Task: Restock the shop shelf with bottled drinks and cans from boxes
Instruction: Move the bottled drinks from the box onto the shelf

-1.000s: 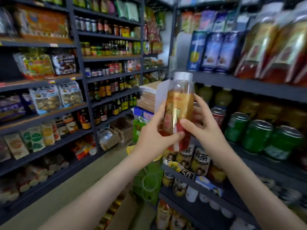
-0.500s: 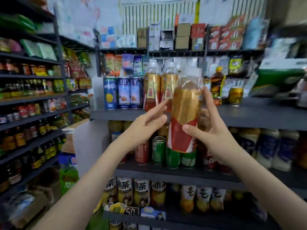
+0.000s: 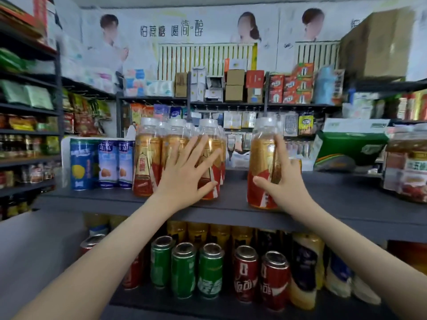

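Observation:
A tea bottle (image 3: 262,162) with a white cap and gold-and-red label stands on the dark grey shelf (image 3: 335,204). My right hand (image 3: 283,183) holds it around the right side, thumb across the red lower label. To its left stands a row of matching tea bottles (image 3: 147,162). My left hand (image 3: 187,172) lies flat against the front of that row, fingers straight and spread. A gap of bare shelf separates the held bottle from the row.
Blue cans (image 3: 101,163) stand left of the row. A green and white box (image 3: 351,144) and a wrapped multipack (image 3: 406,167) sit on the shelf's right. Green cans (image 3: 184,269) and red cans (image 3: 258,273) fill the shelf below.
The view has turned to face the shelf. The bottle, held in the air before, now stands on the shelf in my right hand. My left hand left it and moved onto the bottle row.

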Demonstrator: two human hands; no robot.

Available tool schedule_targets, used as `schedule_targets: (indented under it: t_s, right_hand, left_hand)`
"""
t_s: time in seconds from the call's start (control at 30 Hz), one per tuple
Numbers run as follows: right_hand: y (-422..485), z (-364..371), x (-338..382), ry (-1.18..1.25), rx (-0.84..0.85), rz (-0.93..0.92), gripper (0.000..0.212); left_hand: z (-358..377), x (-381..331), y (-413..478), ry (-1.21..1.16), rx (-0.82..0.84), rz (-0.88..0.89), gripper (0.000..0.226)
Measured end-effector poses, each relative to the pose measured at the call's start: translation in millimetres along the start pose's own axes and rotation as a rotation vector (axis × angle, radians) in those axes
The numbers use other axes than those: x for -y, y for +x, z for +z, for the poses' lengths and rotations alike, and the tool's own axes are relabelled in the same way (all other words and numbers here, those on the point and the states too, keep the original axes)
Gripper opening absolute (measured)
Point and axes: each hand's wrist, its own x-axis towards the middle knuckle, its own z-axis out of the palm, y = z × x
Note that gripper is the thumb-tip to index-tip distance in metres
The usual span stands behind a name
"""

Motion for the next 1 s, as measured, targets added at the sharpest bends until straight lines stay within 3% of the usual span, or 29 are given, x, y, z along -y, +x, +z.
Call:
schedule_targets:
  t_s: [0.23, 0.43, 0.6, 0.77, 1.0]
  right_hand:
    - [42, 46, -21, -0.073, 0.074, 0.055, 0.109]
    - [59, 63, -44, -0.142, 0.277, 0.126, 0.138]
    - [72, 75, -47, -0.095, 0.311, 0.167, 0.134]
    - [80, 94, -52, -0.307, 0.210, 0.115, 0.134]
    - [101, 109, -74, -0.434, 0.279, 0.162, 0.120]
  left_hand:
    - [12, 26, 17, 0.123, -0.029, 0.182, 0.069]
    - [32, 30, 20, 0.158, -0.091, 0.233, 0.075]
    - [35, 32, 23, 0.124, -0.141, 0.271, 0.074]
    - [29, 50, 23, 0.136, -0.167, 0.354, 0.075]
    - [34, 56, 20, 0.133, -0.163, 0.360, 0.079]
